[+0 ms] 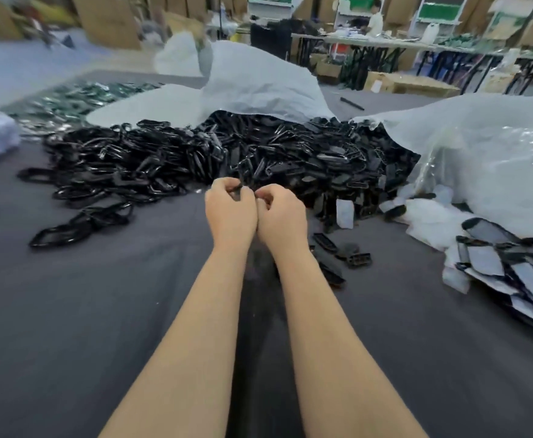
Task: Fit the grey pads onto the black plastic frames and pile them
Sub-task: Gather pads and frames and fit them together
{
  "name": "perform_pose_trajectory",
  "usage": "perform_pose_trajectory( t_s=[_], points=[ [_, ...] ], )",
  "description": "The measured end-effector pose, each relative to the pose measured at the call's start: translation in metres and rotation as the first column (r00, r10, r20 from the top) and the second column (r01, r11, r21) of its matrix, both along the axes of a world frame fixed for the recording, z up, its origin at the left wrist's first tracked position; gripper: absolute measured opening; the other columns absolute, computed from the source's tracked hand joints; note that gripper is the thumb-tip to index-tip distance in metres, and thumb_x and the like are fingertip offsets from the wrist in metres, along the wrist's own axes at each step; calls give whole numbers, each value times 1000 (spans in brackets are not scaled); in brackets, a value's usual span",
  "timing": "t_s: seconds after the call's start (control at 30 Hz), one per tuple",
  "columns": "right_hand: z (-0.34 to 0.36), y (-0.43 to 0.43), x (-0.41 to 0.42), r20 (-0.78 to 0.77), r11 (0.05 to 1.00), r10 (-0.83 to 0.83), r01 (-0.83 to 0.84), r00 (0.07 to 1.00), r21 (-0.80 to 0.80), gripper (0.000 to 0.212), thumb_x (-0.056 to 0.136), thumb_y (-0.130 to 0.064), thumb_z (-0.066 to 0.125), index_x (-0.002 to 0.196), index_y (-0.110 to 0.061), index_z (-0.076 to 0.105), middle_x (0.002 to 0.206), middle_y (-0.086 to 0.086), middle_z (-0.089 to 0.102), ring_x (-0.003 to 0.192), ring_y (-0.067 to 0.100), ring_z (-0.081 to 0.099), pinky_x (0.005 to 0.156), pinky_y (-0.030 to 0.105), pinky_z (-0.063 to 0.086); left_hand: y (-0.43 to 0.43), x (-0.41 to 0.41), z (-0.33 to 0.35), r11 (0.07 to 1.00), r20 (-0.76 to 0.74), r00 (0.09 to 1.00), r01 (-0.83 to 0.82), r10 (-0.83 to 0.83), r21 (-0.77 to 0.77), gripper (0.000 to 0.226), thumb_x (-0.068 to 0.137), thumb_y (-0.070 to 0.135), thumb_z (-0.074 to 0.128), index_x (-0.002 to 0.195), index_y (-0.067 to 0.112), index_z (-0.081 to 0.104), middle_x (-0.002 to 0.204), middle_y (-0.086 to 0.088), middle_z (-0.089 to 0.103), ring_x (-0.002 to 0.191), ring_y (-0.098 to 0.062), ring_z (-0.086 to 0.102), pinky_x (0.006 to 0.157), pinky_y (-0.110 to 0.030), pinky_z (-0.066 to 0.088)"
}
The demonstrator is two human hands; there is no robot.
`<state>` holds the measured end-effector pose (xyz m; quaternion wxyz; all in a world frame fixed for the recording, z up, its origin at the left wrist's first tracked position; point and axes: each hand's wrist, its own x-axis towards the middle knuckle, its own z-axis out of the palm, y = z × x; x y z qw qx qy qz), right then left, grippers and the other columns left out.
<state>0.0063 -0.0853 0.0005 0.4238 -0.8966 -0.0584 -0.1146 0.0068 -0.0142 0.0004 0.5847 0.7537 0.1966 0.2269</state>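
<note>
I have one view only, wide-angle from the head, facing forward and down along both forearms [208,311]. It sits close over the grey bench [69,311]. The heap of black frames [164,159] lies just ahead, and the far shelving [435,11] is blurred.

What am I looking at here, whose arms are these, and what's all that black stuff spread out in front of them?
There is no machine here. These are a person's two bare arms, filmed by a camera worn on their head that looks forward and down; it is the only picture. The left hand pinches a small black piece at its fingertips. The right hand is curled close beside it, and whether it holds anything is hidden. Beyond them, on the dark grey cloth, lies a big heap of black plastic frames, partly under a white sheet. At the far right is a pile of frames with grey pads fitted.
</note>
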Motion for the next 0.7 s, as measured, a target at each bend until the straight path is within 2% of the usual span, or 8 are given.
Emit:
perform_pose_trajectory(
  t_s=[0.1, 0.2, 0.3, 0.37, 0.47, 0.57, 0.7],
  points=[
    [-7, 31, 11, -51, 988, 67, -73, 996, -135, 34, 96, -15, 44, 125, -13, 60, 138, 11, 48, 124, 31, 45, 102, 38, 38, 33, 3, -3, 991, -16, 997, -71, 69, -117, 22, 92, 9, 52, 113, 8, 57, 87, 7, 51, 82, -10, 48, 75, -18, 38],
    [-14, 47, 22, -119, 959, 63, -93, 991, -268, 40, 96, -16, 42, 135, -20, 53, 158, 5, 22, 135, 31, 34, 106, 40, 31, 48, 6, -6, 967, -31, 995, -98, 93, -236, 15, 93, 9, 51, 106, 13, 55, 89, 5, 51, 88, -16, 50, 82, -30, 43],
    [-18, 53, 33, -118, 923, 12, -57, 993, -381, 40, 96, -20, 44, 136, -22, 49, 162, 1, 10, 134, 31, 32, 106, 44, 28, 52, 12, -10, 956, -35, 997, -80, 73, -282, 11, 93, 9, 51, 100, 16, 52, 83, 9, 50, 84, -16, 51, 79, -30, 44],
    [-19, 55, 41, -129, 915, 1, -52, 992, -400, 43, 97, -24, 44, 140, -22, 43, 161, -1, 13, 134, 31, 31, 107, 44, 26, 51, 16, -11, 953, -27, 998, -61, 56, -296, 11, 93, 9, 51, 101, 16, 52, 82, 11, 49, 81, -13, 50, 76, -26, 41],
    [-22, 57, 47, -95, 928, -16, -20, 995, -373, 45, 98, -24, 45, 141, -18, 37, 154, 1, 29, 127, 32, 37, 102, 41, 28, 47, 22, -13, 953, -15, 999, -43, 41, -300, 11, 93, 10, 52, 101, 17, 52, 82, 12, 49, 74, -6, 50, 75, -25, 41],
    [-25, 59, 46, -2, 963, -68, 65, 998, -261, 32, 96, -15, 45, 128, -12, 42, 134, 7, 47, 115, 31, 45, 90, 39, 34, 45, 24, -15, 956, -26, 999, -38, 32, -291, 12, 93, 11, 52, 101, 19, 52, 84, 11, 50, 78, -10, 53, 81, -31, 48],
    [-21, 53, 42, 38, 994, -76, 79, 996, -81, 27, 96, -11, 46, 123, -6, 45, 123, 11, 53, 109, 30, 51, 80, 31, 34, 43, 22, -16, 963, -27, 999, -39, 33, -267, 11, 93, 13, 52, 102, 19, 52, 84, 12, 51, 81, -11, 54, 79, -29, 47]
  ],
)
